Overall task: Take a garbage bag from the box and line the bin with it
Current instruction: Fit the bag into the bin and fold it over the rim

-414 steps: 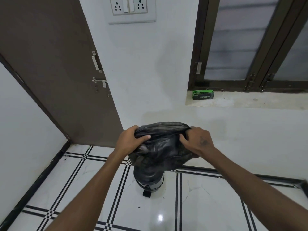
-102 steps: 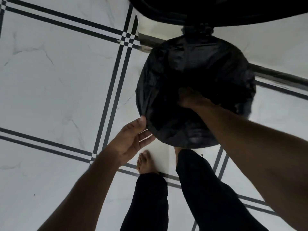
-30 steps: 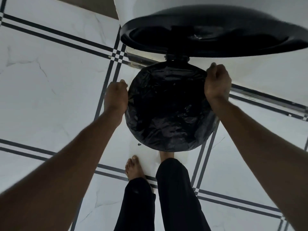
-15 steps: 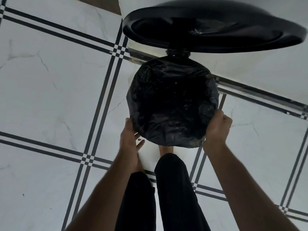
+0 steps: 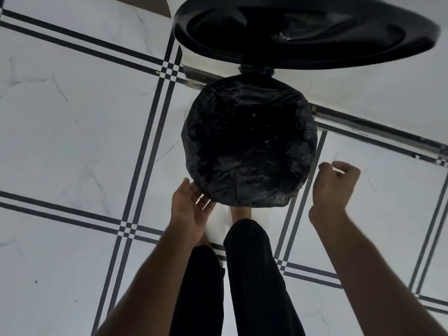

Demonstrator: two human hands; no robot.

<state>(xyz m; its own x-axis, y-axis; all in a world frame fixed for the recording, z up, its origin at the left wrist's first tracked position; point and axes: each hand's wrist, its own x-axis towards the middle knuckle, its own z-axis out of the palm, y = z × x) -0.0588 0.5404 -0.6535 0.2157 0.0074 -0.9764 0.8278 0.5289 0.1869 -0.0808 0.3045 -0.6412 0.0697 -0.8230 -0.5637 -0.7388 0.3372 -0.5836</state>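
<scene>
While the left hand (image 5: 191,209) sits with fingers loosely spread at the near-left edge of the garbage bag (image 5: 249,141), seemingly touching the plastic though the blur makes contact hard to confirm, the right hand (image 5: 335,185) hangs just off the bin's right side, fingers curled and gripping nothing. Outward from there: the bag is down inside the bin (image 5: 244,198), its mouth folded over the rim all the way round as far as I can see. Lid (image 5: 305,32) is up, a foot apparently on the pedal. Lining looks essentially done; maybe a last tuck near the left hand, then the lid drops.
</scene>
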